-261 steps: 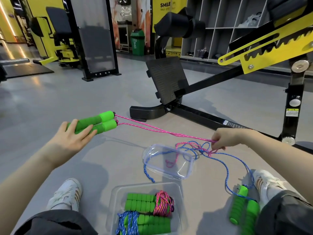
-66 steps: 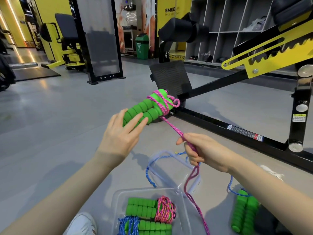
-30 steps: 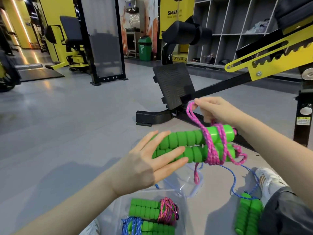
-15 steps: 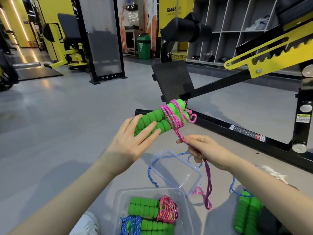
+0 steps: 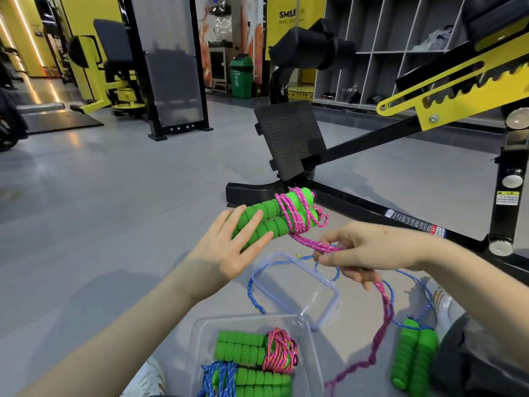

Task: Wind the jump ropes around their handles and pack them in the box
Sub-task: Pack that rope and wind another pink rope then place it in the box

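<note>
Mid-wind: left hand (image 5: pixel 226 253) clamps paired green handles (image 5: pixel 269 217) above the floor; right hand (image 5: pixel 369 250) pinches the pink rope (image 5: pixel 309 242). Keep tension, lay turns side by side, then into the box (image 5: pixel 197 339).

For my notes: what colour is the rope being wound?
Pink rope, seen in the head view.

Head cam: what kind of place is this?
Most likely a gym floor. A black-and-yellow adjustable bench frame stands just ahead, another yellow weight machine sits at far left, and open cubby lockers holding shoes and bags line the back wall.
</note>
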A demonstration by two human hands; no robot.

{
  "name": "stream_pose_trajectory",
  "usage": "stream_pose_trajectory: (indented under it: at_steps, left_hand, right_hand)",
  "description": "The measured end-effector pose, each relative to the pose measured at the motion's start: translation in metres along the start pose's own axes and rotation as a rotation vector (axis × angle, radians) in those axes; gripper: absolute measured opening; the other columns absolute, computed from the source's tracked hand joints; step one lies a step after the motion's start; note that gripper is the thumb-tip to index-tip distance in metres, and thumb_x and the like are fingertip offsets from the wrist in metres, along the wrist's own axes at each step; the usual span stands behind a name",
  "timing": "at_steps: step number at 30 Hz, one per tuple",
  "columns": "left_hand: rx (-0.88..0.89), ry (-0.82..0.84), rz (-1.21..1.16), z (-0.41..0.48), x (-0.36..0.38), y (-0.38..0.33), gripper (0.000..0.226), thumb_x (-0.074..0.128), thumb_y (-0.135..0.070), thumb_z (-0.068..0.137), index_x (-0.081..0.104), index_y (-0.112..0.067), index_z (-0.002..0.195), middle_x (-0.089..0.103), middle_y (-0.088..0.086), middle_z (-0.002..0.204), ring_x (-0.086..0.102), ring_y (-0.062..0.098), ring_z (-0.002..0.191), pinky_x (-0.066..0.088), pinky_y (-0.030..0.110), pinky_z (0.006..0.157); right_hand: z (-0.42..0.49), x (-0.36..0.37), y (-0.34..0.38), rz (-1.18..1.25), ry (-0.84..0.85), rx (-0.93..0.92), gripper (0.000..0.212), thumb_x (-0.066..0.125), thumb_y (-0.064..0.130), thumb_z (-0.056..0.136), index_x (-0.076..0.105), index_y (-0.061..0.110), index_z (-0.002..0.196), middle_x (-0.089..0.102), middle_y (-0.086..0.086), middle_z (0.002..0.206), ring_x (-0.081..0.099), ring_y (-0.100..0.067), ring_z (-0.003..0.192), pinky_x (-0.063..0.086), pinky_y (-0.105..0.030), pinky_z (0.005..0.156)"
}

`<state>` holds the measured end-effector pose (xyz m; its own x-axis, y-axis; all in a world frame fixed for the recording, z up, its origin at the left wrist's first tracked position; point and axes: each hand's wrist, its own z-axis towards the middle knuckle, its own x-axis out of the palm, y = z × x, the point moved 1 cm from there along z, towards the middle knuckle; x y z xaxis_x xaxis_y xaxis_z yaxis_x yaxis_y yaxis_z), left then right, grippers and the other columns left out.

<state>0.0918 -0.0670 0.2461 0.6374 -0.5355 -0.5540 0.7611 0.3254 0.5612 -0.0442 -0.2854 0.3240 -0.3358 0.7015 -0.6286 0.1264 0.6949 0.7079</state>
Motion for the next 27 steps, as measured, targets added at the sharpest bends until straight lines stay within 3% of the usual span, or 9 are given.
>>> stream_pose_trajectory:
  at_steps: [4,8,10,14,17,20,22,25,27]
  left_hand:
    - [0.057,0.039,-0.002,-0.002,0.004,-0.002,0.035,0.036,0.007,0.095,0.063,0.001,0.117,0.060,0.031,0.117,0.059,0.051,0.097,0.048,0.055,0.086]
    - [0.119,0.038,-0.007,-0.012,0.004,-0.002,0.032,0.041,0.006,0.096,0.061,-0.002,0.119,0.060,0.028,0.120,0.059,0.050,0.100,0.048,0.055,0.087]
    - [0.149,0.008,-0.035,-0.007,-0.004,-0.009,0.029,0.046,0.002,0.095,0.061,-0.004,0.119,0.061,0.026,0.121,0.059,0.049,0.102,0.047,0.055,0.089]
    - [0.183,-0.073,-0.116,0.009,-0.019,-0.022,0.028,0.042,-0.002,0.100,0.064,-0.005,0.116,0.064,0.021,0.119,0.060,0.047,0.103,0.048,0.053,0.089]
    - [0.197,-0.102,-0.138,0.015,-0.028,-0.028,0.026,0.042,-0.003,0.100,0.058,-0.006,0.120,0.063,0.019,0.121,0.059,0.046,0.107,0.048,0.053,0.091]
    - [0.180,-0.138,-0.139,0.023,-0.037,-0.030,0.027,0.045,-0.004,0.099,0.065,-0.007,0.117,0.064,0.020,0.121,0.059,0.046,0.108,0.048,0.052,0.092]
    - [0.164,-0.169,-0.135,0.030,-0.041,-0.030,0.026,0.048,-0.005,0.098,0.068,-0.007,0.114,0.064,0.020,0.120,0.060,0.046,0.108,0.047,0.052,0.093]
    - [0.139,-0.208,-0.139,0.036,-0.041,-0.027,0.023,0.053,-0.004,0.096,0.067,-0.005,0.114,0.064,0.021,0.118,0.059,0.047,0.107,0.047,0.053,0.091]
    - [0.125,-0.223,-0.141,0.038,-0.038,-0.027,0.023,0.053,-0.003,0.096,0.062,-0.005,0.117,0.063,0.021,0.119,0.059,0.048,0.108,0.048,0.053,0.090]
  right_hand:
    - [-0.020,-0.022,0.017,-0.122,0.110,0.026,0.014,0.058,0.023,0.093,0.058,0.009,0.091,0.054,-0.004,0.046,0.047,-0.015,0.036,0.040,-0.021,0.043]
    - [-0.023,-0.042,0.033,-0.210,-0.150,-0.170,0.018,0.060,0.028,0.088,0.069,0.012,0.085,0.042,0.007,0.050,0.037,-0.007,0.044,0.033,-0.016,0.044]
    - [-0.015,-0.050,0.037,-0.201,-0.231,-0.260,0.027,0.061,0.036,0.082,0.070,0.011,0.085,0.042,0.002,0.055,0.034,-0.011,0.052,0.029,-0.020,0.047]
    - [-0.002,-0.062,0.034,-0.094,-0.312,-0.316,0.025,0.067,0.038,0.071,0.072,0.016,0.080,0.053,-0.011,0.067,0.038,-0.019,0.062,0.030,-0.027,0.054]
    - [0.006,-0.072,0.021,0.046,-0.292,-0.309,0.011,0.069,0.024,0.071,0.071,0.016,0.079,0.058,-0.003,0.067,0.046,-0.012,0.059,0.036,-0.023,0.053]
    - [0.013,-0.075,0.001,0.267,-0.261,-0.304,0.005,0.071,0.018,0.071,0.071,0.018,0.076,0.045,0.003,0.056,0.038,-0.008,0.049,0.034,-0.019,0.050]
    - [0.019,-0.071,-0.014,0.425,-0.232,-0.312,0.020,0.082,0.031,0.061,0.072,0.022,0.076,0.046,0.003,0.056,0.038,-0.008,0.049,0.034,-0.019,0.051]
    - [0.032,-0.057,-0.041,0.654,-0.245,-0.309,0.050,0.092,0.043,0.036,0.072,0.022,0.076,0.064,0.001,0.064,0.061,-0.011,0.055,0.050,-0.020,0.052]
    - [0.043,-0.042,-0.064,0.811,-0.244,-0.280,0.070,0.092,0.046,0.024,0.069,0.016,0.083,0.068,-0.001,0.067,0.069,-0.022,0.074,0.055,-0.022,0.055]
